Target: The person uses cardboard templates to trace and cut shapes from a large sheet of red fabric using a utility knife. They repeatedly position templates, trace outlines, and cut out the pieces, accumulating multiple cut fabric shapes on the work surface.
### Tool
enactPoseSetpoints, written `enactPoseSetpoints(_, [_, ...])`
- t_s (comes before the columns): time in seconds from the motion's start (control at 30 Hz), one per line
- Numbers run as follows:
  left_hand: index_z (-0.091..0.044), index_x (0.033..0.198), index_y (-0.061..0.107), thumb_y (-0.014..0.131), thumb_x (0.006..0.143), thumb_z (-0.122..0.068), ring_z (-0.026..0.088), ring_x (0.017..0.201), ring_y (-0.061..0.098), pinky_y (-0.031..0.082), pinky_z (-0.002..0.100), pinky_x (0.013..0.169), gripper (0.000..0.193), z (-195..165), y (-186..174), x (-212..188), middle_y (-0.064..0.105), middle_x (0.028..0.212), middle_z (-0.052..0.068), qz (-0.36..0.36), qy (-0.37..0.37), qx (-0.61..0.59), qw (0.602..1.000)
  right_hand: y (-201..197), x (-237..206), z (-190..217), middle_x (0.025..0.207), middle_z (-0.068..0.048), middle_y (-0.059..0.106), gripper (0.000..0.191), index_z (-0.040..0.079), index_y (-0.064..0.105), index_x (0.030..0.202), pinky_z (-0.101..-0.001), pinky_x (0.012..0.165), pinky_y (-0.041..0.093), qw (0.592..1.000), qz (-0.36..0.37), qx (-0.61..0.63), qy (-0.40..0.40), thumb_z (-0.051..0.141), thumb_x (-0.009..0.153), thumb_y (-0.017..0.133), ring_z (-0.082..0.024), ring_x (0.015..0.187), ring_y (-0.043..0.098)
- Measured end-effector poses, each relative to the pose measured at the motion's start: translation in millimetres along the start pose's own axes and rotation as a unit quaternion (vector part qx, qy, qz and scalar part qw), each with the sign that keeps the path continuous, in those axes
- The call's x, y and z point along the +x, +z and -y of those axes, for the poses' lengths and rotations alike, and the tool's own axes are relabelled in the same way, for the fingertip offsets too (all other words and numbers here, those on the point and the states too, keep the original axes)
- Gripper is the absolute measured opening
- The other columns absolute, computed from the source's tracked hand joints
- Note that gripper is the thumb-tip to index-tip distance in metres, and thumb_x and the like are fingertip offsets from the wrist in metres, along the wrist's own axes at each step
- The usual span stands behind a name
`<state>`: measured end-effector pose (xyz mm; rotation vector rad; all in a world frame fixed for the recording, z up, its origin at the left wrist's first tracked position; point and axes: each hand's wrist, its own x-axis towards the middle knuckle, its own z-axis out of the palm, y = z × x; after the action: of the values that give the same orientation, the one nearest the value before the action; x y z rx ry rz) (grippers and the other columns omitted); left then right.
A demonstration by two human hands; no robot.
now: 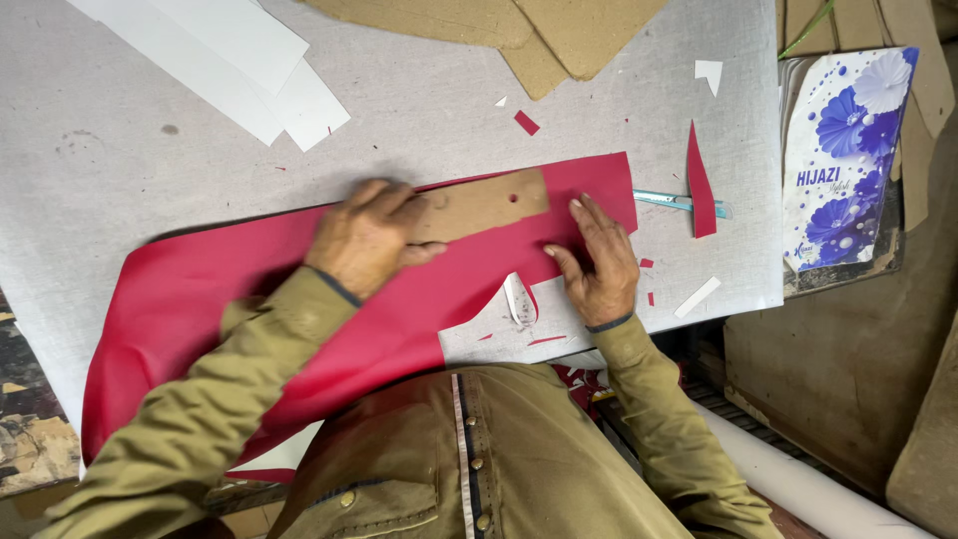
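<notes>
Left hand [367,235]: pressed flat, palm down, on the left end of a brown cardboard template [479,204]; fingers spread and bent over it, gripping nothing, only weighting it
Right hand [597,262]: lies open on the red sheet [299,299] just right of the template, fingers [591,215] straight and together, smoothing or pinning the sheet; no tool in it
Template: a long strip with a small hole near its right end, resting on top of the red sheet, slightly tilted up to the right
Red sheet: spread across the grey-covered desk [150,150], running from lower left to upper right; its lower edge by the right hand is already cut away, one loose flap curling up there
Cutter [679,204]: slim teal-handled blade lying on the desk just beyond the sheet's right edge, apart from both hands
Scraps: a long red offcut [701,190] beside the cutter, small red and white bits scattered about
Step, as judged: positioning the template on the sheet before marking or cutting round it
Next move calls for: firm left-hand pressure so the strip cannot slip, and the right hand reaching for the cutter
</notes>
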<state>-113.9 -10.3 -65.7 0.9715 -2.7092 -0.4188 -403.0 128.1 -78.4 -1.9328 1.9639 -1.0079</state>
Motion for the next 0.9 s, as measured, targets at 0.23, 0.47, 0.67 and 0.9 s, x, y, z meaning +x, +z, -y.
enactPoseSetpoints(0.23, [0.001,0.122,0.07,0.073,0.088,-0.051,0.033,0.125,0.055,0.051,0.044,0.107,0.062,-26.4,20.5,20.1,0.065,0.131,0.02,-0.038,-0.001,0.003,0.999,2.7,24.2,-14.6,0.128,-0.008,0.072,0.025,0.008,0.08,0.115,-0.0302,0.09,0.06,0.999,-0.017,-0.034,0.027,0.01,0.09,0.084,-0.021,0.101,0.065])
enactPoseSetpoints(0.47, [-0.001,0.135,0.067,0.069,0.098,-0.038,0.03,0.139,0.049,0.046,0.041,0.116,0.053,-17.1,27.3,-3.4,0.06,0.146,0.013,-0.059,-0.003,-0.034,0.998,13.4,24.5,-23.2,0.121,-0.009,0.076,0.021,0.008,0.081,0.11,-0.0284,0.084,0.057,0.998,-0.057,-0.017,0.021,0.009,0.089,0.084,-0.018,0.092,0.061])
enactPoseSetpoints(0.67, [0.0,0.135,0.066,0.067,0.1,-0.035,0.029,0.141,0.049,0.045,0.039,0.117,0.049,-16.6,37.8,-6.6,0.059,0.147,0.015,-0.066,0.0,-0.018,0.998,14.8,26.9,-22.4,0.121,-0.007,0.076,0.019,0.01,0.081,0.109,-0.0278,0.084,0.056,0.998,-0.062,-0.022,0.01,0.01,0.09,0.084,-0.017,0.091,0.06])
enactPoseSetpoints(0.9, [-0.002,0.135,0.068,0.068,0.099,-0.036,0.028,0.139,0.05,0.046,0.039,0.116,0.049,-17.9,36.8,-5.6,0.059,0.148,0.011,-0.07,-0.003,-0.015,0.997,15.1,24.4,-21.7,0.122,-0.008,0.076,0.018,0.009,0.081,0.108,-0.0275,0.082,0.056,0.997,-0.067,-0.039,0.011,0.009,0.09,0.083,-0.018,0.091,0.059])
